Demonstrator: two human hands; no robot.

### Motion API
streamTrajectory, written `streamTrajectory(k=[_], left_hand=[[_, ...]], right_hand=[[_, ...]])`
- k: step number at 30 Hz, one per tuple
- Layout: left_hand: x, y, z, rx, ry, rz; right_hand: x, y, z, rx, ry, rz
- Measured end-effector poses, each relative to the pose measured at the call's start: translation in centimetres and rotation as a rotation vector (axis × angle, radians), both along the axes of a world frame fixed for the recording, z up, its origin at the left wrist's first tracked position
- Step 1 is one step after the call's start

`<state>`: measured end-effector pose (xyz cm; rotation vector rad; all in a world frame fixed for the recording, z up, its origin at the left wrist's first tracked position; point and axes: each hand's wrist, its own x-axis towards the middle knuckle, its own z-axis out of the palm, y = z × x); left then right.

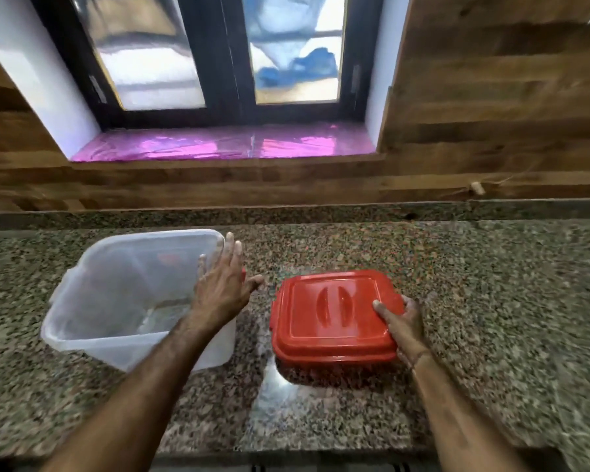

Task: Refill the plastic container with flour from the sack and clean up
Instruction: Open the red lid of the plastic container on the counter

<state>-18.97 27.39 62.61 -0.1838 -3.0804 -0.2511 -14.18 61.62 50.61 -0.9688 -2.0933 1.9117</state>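
A clear plastic container stands open on the granite counter at the left, with only a little white residue on its bottom. My left hand is spread flat against its right wall, fingers apart. To the right its red lid lies flat on the counter, handle side up. My right hand grips the lid's right edge, thumb on top. No flour sack is in view.
The speckled granite counter runs the full width, with its front edge just below my forearms. Behind it is a wood-look wall and a window with a shiny pink sill.
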Motion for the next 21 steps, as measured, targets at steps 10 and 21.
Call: streamTrajectory(k=[10,21], left_hand=[[0.1,-0.2,-0.6,-0.029,0.033,0.004],[0.4,-0.1,-0.2,0.032,0.044,-0.003]], right_hand=[[0.3,-1.6,-3.9,0.580,-0.260,0.288],[0.4,-3.0,-1.2,0.724,-0.211,0.349]])
